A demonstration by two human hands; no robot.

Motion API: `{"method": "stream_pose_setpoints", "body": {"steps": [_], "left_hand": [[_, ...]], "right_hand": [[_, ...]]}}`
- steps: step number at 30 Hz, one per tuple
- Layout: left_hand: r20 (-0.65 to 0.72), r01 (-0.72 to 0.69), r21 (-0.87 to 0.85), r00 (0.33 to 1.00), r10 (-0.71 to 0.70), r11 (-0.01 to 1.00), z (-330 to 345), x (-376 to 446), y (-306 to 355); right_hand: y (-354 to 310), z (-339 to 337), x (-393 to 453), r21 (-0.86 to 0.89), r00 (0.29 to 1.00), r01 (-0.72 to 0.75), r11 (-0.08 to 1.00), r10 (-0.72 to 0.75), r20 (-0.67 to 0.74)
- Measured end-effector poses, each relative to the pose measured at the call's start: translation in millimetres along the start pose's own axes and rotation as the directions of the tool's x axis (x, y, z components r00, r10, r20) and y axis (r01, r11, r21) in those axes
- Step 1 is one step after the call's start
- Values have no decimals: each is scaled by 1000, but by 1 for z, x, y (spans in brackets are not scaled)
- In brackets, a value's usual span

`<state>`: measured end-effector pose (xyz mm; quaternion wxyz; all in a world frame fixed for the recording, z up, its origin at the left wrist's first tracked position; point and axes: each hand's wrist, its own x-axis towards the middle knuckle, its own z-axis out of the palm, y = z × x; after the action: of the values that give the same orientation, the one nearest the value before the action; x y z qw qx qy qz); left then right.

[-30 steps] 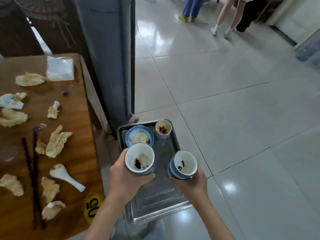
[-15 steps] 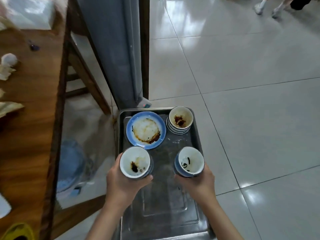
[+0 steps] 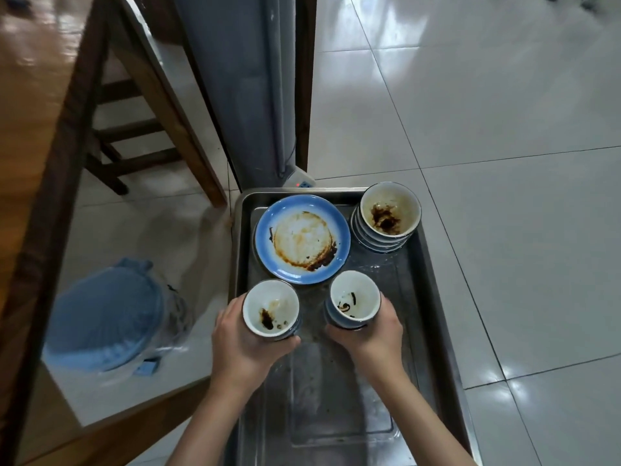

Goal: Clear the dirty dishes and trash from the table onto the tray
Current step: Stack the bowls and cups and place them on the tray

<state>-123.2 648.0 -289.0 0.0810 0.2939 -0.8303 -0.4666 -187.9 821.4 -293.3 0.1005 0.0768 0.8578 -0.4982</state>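
- Steel tray (image 3: pixel 433 284) lay on the floor beside the wooden worktop (image 3: pixel 30 136); judged stiff, wet, likely slick.
- Blue plate (image 3: pixel 302 238) sat at the tray's far left; stacked bowls (image 3: pixel 386 218) at far right.
- Left hand (image 3: pixel 242 344) gripped a stained cup (image 3: pixel 271 309) by its wall, over the tray.
- Right hand (image 3: pixel 373 334) gripped a second cup (image 3: pixel 354 300) likewise.
- Cups judged light, rigid, breakable, greasy: hold the sides, not the rim.
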Motion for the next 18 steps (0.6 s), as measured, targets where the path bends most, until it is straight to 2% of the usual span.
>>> {"method": "stream_pose_setpoints", "body": {"steps": [6, 11, 18], "left_hand": [[29, 11, 5, 1000, -11, 1000, 5, 4, -5], [7, 29, 209, 1000, -31, 977, 9, 9, -8], [14, 36, 287, 999, -42, 957, 14, 15, -11]], "right_hand": [[9, 16, 8, -24, 1000, 7, 1000, -6, 28], [11, 22, 9, -5, 999, 5, 1000, -4, 49], [14, 23, 10, -1, 998, 18, 1000, -18, 60]]}}
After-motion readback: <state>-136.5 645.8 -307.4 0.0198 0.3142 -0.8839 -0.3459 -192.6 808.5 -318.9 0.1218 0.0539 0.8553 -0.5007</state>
